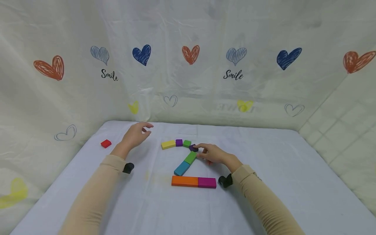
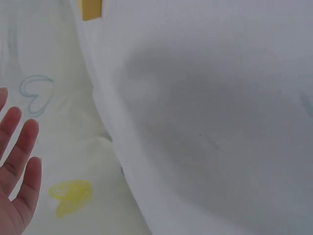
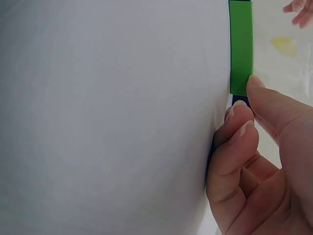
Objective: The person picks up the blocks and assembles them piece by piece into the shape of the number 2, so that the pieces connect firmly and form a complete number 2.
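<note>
My right hand (image 1: 213,154) pinches a dark purple block (image 1: 193,148), its index fingertip on the block and its thumb close to the end of a green block (image 1: 191,157). In the right wrist view the thumb tip is right at that green block (image 3: 241,46), and curled fingers hide most of the dark block. A blue block (image 1: 182,168) joins the green one's lower end. Above the table at the left, my left hand (image 1: 136,134) holds nothing, fingers loosely bent. Yellow (image 1: 168,145), purple (image 1: 179,142) and small green (image 1: 187,143) blocks curve up to the pinched one.
Below the curve, an orange block (image 1: 184,181) and a magenta block (image 1: 207,182) lie end to end. A red block (image 1: 106,143) lies apart at the far left. The white tablecloth (image 1: 141,202) meets a curtain printed with hearts (image 1: 191,78) behind.
</note>
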### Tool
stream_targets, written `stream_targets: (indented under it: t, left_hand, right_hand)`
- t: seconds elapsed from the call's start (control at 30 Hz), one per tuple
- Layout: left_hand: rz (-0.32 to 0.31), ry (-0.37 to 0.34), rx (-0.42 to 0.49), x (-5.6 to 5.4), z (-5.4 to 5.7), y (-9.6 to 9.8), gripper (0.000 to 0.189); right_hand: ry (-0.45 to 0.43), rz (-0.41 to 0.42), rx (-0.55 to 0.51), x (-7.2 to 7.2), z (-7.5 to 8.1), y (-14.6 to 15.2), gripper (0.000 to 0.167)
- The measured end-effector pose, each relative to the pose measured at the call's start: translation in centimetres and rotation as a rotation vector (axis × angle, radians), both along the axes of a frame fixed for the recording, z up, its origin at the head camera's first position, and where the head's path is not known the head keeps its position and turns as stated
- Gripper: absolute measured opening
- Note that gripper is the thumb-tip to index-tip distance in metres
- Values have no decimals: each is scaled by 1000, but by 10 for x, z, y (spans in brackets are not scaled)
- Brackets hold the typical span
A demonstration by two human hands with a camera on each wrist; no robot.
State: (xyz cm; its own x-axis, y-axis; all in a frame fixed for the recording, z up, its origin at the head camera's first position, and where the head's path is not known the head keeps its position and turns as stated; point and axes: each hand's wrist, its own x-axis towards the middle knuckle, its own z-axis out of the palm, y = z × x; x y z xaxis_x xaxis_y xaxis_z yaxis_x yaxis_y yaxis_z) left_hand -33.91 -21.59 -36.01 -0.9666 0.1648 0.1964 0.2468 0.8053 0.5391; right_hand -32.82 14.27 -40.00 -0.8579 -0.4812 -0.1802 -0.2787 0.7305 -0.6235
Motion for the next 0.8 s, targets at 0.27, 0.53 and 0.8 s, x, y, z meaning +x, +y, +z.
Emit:
stream_targets:
  t: [0.27,0.53,0.8]
  left_hand:
    - [41,-5,15,5,-1,-28,34]
    - [136,-5,52,11,-3,-71,36]
    - [195,15,82,20,-7,-105,36]
  right_hand:
    - [7,-3,14,-2,-2,0,50]
    - [5,-7,16,-3,0,-1,50]
    - [-3,-15,14,-2,-2,1,51]
